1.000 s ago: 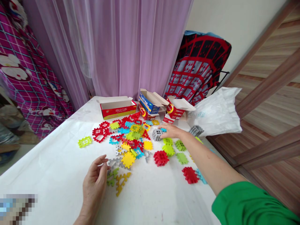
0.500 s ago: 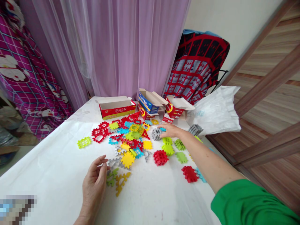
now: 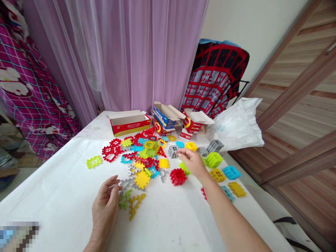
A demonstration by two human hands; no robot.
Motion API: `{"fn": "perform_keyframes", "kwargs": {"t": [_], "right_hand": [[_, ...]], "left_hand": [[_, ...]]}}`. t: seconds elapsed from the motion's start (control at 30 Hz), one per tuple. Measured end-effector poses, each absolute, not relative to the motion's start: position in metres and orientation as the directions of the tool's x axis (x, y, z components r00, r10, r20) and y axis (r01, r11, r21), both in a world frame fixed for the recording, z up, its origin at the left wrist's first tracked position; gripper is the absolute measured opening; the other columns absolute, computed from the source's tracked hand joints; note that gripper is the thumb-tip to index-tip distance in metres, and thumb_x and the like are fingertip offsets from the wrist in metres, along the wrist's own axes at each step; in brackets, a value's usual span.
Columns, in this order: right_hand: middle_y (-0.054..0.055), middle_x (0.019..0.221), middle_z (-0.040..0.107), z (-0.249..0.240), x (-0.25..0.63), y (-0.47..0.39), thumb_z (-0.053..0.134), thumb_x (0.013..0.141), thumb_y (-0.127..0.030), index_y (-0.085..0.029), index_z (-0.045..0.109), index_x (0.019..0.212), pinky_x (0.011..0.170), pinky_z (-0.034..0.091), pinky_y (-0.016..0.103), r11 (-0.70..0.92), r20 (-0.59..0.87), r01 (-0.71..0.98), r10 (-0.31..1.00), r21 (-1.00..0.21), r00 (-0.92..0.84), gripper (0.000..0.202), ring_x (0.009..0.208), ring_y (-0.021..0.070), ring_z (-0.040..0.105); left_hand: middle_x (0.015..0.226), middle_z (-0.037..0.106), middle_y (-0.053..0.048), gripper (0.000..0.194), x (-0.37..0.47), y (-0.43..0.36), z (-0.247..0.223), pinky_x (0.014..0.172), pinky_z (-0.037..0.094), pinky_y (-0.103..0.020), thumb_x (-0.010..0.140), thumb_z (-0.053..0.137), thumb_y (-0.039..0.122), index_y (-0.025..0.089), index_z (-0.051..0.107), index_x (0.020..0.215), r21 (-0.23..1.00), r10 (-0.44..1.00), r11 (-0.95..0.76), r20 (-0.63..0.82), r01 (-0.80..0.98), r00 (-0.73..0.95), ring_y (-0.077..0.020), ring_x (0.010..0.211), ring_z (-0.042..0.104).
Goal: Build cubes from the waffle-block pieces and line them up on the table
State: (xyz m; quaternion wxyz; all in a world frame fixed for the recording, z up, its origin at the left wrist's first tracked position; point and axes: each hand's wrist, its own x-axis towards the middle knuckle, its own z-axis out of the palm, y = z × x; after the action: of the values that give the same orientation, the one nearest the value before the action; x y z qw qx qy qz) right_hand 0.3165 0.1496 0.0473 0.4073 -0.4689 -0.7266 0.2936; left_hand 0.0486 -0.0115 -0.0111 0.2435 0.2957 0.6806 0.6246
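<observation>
My left hand [image 3: 106,199] rests on the white table with loosely curled fingers, thumb apart, holding nothing. Just right of its fingertips lie a grey triangular plastic piece [image 3: 126,182], a green one [image 3: 125,200] and a dark yellow one [image 3: 136,206]. My right hand [image 3: 193,161] hovers over the right side of the pile, fingers stretched forward and nothing visible in them. Its fingertips are at the right edge of a grey stack of window-shaped pieces [image 3: 172,151]; whether they touch is unclear. Below the hand sit a red stack [image 3: 178,176] and lime green pieces [image 3: 184,168], the latter partly hidden.
A mixed heap of interlocking pieces [image 3: 147,152] spreads across the middle. Sorted stacks stand at right, among them lime green [image 3: 214,160], blue [image 3: 231,172] and yellow [image 3: 237,189]. Behind are a red box [image 3: 131,126], a blue box [image 3: 164,117] and a white bag [image 3: 238,122].
My right hand has drawn back toward me and slightly right from beside the grey stack, revealing a blue piece and a yellow stack behind it. My left hand stays put. The view has shifted slightly.
</observation>
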Motion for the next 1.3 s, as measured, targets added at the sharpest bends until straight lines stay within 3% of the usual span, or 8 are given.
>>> {"fn": "perform_keyframes", "kwargs": {"t": [0.2,0.33,0.47,0.57,0.67,0.9,1.07,1.3], "right_hand": [[0.002,0.073,0.072,0.008,0.273,0.045,0.055,0.081,-0.026,-0.021,0.074,0.084,0.061,0.052,0.025,0.381,0.248,0.319,0.889,-0.868,-0.386,0.02,0.064,0.0152,0.064],[0.002,0.069,0.072,-0.014,0.265,0.03,0.055,0.081,-0.029,-0.021,0.073,0.085,0.055,0.051,0.024,0.321,0.217,0.287,0.915,-0.902,-0.34,0.02,0.06,0.0155,0.063],[0.003,0.069,0.072,-0.024,0.265,0.034,0.055,0.082,-0.033,-0.02,0.071,0.086,0.054,0.052,0.025,0.306,0.241,0.236,0.933,-0.922,-0.268,0.022,0.056,0.0159,0.063],[0.004,0.07,0.072,-0.026,0.265,0.036,0.053,0.083,-0.035,-0.02,0.071,0.087,0.054,0.053,0.025,0.299,0.243,0.208,0.936,-0.931,-0.256,0.024,0.055,0.0158,0.063],[0.004,0.072,0.072,-0.027,0.265,0.035,0.052,0.083,-0.035,-0.019,0.071,0.087,0.053,0.051,0.024,0.307,0.244,0.205,0.927,-0.929,-0.284,0.025,0.056,0.0153,0.063],[0.005,0.07,0.072,-0.026,0.266,0.035,0.05,0.081,-0.028,-0.017,0.072,0.086,0.056,0.048,0.022,0.351,0.265,0.253,0.91,-0.902,-0.319,0.025,0.058,0.0142,0.062],[0.006,0.072,0.072,-0.025,0.265,0.035,0.05,0.08,-0.026,-0.017,0.073,0.086,0.06,0.048,0.023,0.358,0.266,0.27,0.908,-0.894,-0.323,0.026,0.061,0.0149,0.064],[0.006,0.073,0.073,-0.026,0.265,0.035,0.05,0.081,-0.027,-0.017,0.073,0.087,0.061,0.049,0.023,0.353,0.27,0.244,0.91,-0.903,-0.315,0.025,0.063,0.0153,0.065]], "left_hand": [[0.089,0.072,-0.005,0.048,0.049,-0.011,-0.008,0.061,0.054,-0.028,0.07,0.063,0.055,0.02,0.064,0.103,0.991,0.71,0.026,0.073,0.13,-0.701,-0.0196,0.076,0.069],[0.093,0.073,-0.007,0.037,0.048,-0.013,-0.014,0.078,0.056,-0.036,0.079,0.057,0.05,0.022,0.065,0.101,0.91,0.756,-0.013,0.28,0.414,-0.592,-0.0223,0.086,0.07],[0.121,0.07,-0.011,0.035,0.056,-0.012,-0.019,0.099,0.047,-0.048,0.087,0.052,0.04,0.024,0.064,0.116,0.56,0.854,-0.113,0.477,0.821,-0.207,-0.0285,0.115,0.062],[0.146,0.052,-0.012,0.049,0.068,-0.005,-0.019,0.11,0.032,-0.058,0.088,0.054,0.039,0.027,0.053,0.135,0.283,0.91,-0.17,0.413,0.944,0.04,-0.0334,0.137,0.043],[0.153,0.042,-0.011,0.056,0.078,0.008,-0.016,0.112,0.026,-0.061,0.088,0.053,0.045,0.031,0.046,0.142,0.13,0.95,-0.193,0.272,0.973,0.152,-0.0348,0.142,0.034],[0.146,0.053,-0.005,0.043,0.054,0.031,-0.001,0.116,0.021,-0.055,0.092,0.045,0.026,0.034,0.055,0.133,-0.008,0.971,-0.111,0.211,0.994,0.11,-0.0275,0.14,0.04],[0.143,0.056,-0.007,0.037,0.023,0.032,0.008,0.114,0.026,-0.055,0.092,0.044,0.031,0.031,0.063,0.124,-0.006,0.987,0.009,0.157,1.0,-0.008,-0.0292,0.137,0.043],[0.144,0.054,-0.011,0.044,0.02,0.053,0.024,0.111,0.031,-0.056,0.095,0.038,0.043,0.027,0.058,0.131,-0.006,0.982,0.049,0.181,0.999,-0.047,-0.0297,0.131,0.049]]}}
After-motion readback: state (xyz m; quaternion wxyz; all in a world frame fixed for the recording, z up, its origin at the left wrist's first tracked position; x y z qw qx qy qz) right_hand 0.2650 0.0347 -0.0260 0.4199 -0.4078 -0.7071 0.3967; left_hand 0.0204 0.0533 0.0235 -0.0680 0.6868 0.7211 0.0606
